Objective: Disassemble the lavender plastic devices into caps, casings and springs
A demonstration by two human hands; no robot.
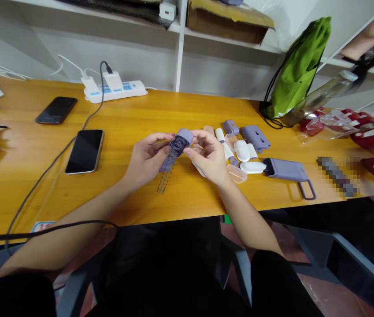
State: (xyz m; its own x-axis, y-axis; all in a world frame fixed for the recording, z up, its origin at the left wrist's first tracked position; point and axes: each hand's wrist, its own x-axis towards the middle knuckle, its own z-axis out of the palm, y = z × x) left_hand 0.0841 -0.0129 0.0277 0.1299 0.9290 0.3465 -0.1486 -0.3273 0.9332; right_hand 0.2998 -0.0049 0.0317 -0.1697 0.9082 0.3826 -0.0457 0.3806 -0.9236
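Both my hands are raised above the middle of the wooden table [124, 115], closed on a small purple plastic housing [184, 135] with a dark hollow inside. My left hand [149, 158] grips its left side between thumb and fingers. On the other side, my right hand [209, 157] pinches its rim. Just below the housing are more purple pieces [166, 166], partly hidden by the left fingers; whether they are joined to it I cannot tell. Several small metal pieces, like screws or springs, lie in rows [163, 182] on the tabletop under the hands.
Right of my hands lie white and clear parts [242, 150], a purple plate [255, 137] and a purple case with a loop [286, 169]. Two phones [85, 152] [56, 110] and a power strip [120, 90] are leftward. A green bag [301, 66] and bottle [322, 97] lean at back right.
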